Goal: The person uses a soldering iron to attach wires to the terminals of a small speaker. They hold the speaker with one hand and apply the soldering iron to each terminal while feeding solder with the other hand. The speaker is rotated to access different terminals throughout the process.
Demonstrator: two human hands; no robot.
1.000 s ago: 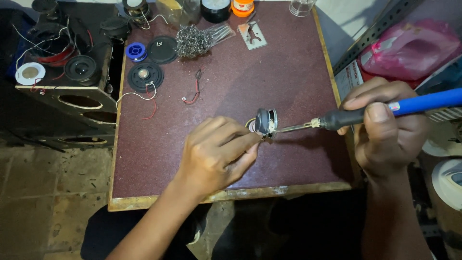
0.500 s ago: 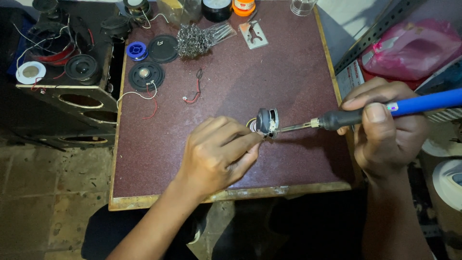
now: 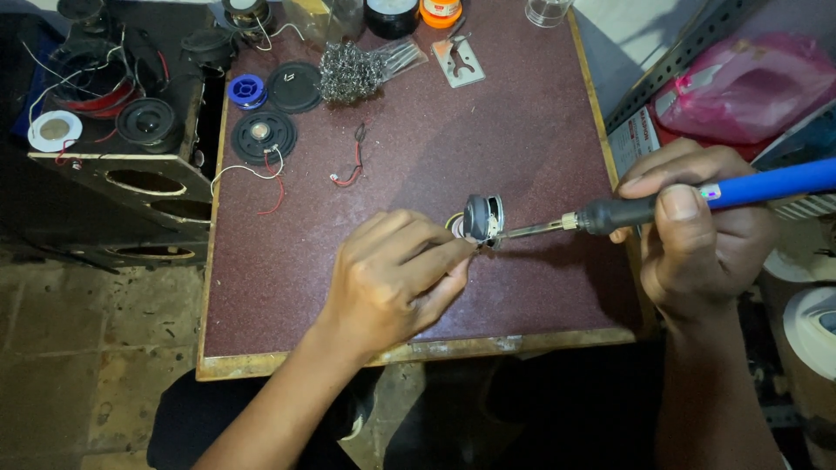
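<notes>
Speakers number at least three: one small speaker [image 3: 482, 218] stands on edge at the middle of the table [image 3: 522, 130], a flat one [image 3: 262, 137] lies at the table's far left with white and red leads, and a black one [image 3: 148, 124] sits on the cabinet [image 3: 122, 178] to the left. One soldering iron [image 3: 697, 198] is in use, with a blue handle and black grip. One blue spool [image 3: 247, 90], one black disc [image 3: 294, 86], one wad of metal wool [image 3: 348, 71] and one short red-and-black wire [image 3: 353, 165] lie toward the far edge, well apart from the hands. A metal bracket [image 3: 459, 61], jars and a clear cup line the far rim. A pink bag [image 3: 749, 83] lies off the table to the right.

Nothing stands between the hands; the left hand [image 3: 392, 278] hides the near side of the small speaker. Its fingers are curled close, the tips pinched at the speaker's lower edge; whether they also hold solder cannot be told. The right hand [image 3: 697, 244] is closed round the iron's grip, thumb on top, with the metal tip touching the small speaker's right side.
</notes>
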